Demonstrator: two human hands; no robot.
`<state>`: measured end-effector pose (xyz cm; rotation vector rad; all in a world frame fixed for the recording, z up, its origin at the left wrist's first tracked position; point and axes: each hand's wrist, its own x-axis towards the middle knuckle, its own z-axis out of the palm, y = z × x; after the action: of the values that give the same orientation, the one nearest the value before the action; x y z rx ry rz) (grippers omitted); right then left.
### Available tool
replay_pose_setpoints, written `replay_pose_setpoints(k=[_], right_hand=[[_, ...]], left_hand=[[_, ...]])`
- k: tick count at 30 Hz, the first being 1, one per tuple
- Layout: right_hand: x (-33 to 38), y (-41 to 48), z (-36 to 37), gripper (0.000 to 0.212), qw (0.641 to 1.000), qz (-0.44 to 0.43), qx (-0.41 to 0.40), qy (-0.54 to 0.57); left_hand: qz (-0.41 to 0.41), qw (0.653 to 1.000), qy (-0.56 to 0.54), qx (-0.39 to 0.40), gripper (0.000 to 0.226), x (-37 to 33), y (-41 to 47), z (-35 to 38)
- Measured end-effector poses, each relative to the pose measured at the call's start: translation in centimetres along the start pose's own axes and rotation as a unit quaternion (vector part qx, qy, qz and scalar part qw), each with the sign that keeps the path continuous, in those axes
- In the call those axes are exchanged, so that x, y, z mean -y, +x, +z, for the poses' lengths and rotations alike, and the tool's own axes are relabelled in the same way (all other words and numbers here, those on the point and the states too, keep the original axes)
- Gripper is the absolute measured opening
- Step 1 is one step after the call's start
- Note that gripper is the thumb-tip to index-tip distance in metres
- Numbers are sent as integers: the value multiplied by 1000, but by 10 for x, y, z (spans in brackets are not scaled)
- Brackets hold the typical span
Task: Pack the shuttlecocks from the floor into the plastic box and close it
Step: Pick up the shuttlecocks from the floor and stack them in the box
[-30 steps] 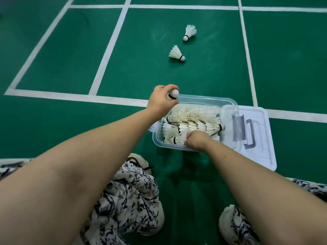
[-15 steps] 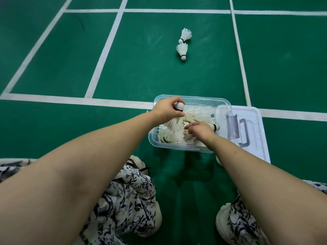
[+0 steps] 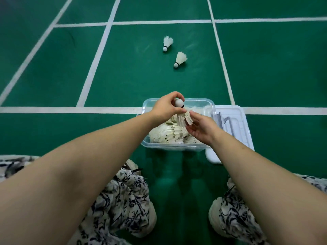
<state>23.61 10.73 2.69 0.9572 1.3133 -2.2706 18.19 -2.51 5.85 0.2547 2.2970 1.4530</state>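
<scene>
A clear plastic box (image 3: 174,149) sits on the green floor in front of me, holding several white shuttlecocks (image 3: 169,134). Over the box my left hand (image 3: 165,107) pinches a shuttlecock (image 3: 182,114) by its white cork, feathers pointing down and right. My right hand (image 3: 200,129) is beside it, fingers spread and touching the feather skirt from below. Two more shuttlecocks lie on the floor beyond the box, one farther (image 3: 167,42) and one nearer (image 3: 180,59). The box's lid (image 3: 235,126) lies flat to the right of the box.
White court lines (image 3: 70,109) cross the green floor around the box. My knees in patterned trousers (image 3: 127,197) and white shoes (image 3: 215,216) are at the bottom of the view, close to the box's near side.
My left hand has lifted the shuttlecock a little above the box's contents. My right hand has come up out of the box and opened against the feathers. The view shifted so the box looks nearer.
</scene>
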Motion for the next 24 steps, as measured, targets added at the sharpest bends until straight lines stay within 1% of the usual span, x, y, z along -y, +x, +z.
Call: replay_pose_setpoints(k=[2,4,6,9,12,15,17,21,24], right_hand=[[3,2,-6,8,1000,-13,-10,11],[1,4,-8,12,1000,-20,-17,-3],[-3,6,-7,22,999,-30,-29,-32],[-11,13,-1,32,992,-52,-69,-95],[-18,22,5,37,977,-84,-101,-171],[-21,28,13,37,957,-114,-110,-243],[-24,31,19,34,947,-131,-113,-269],[-29,33,24,32,923,-147,-124,-334],[-33,30,22,29,912,-143,-109,-369]], left_hand=[[-5,1000,27,8,25,3,-2,-1],[-12,998,51,17,27,8,-3,-3],[-25,995,89,20,35,14,-3,-6],[-57,975,212,17,46,28,-2,-15],[-120,951,286,9,47,43,-3,-26],[-150,929,335,36,40,53,-4,-26],[-152,915,368,62,35,55,-4,-23],[-135,887,422,131,38,54,-4,-18],[-139,890,407,152,37,53,-4,-19]])
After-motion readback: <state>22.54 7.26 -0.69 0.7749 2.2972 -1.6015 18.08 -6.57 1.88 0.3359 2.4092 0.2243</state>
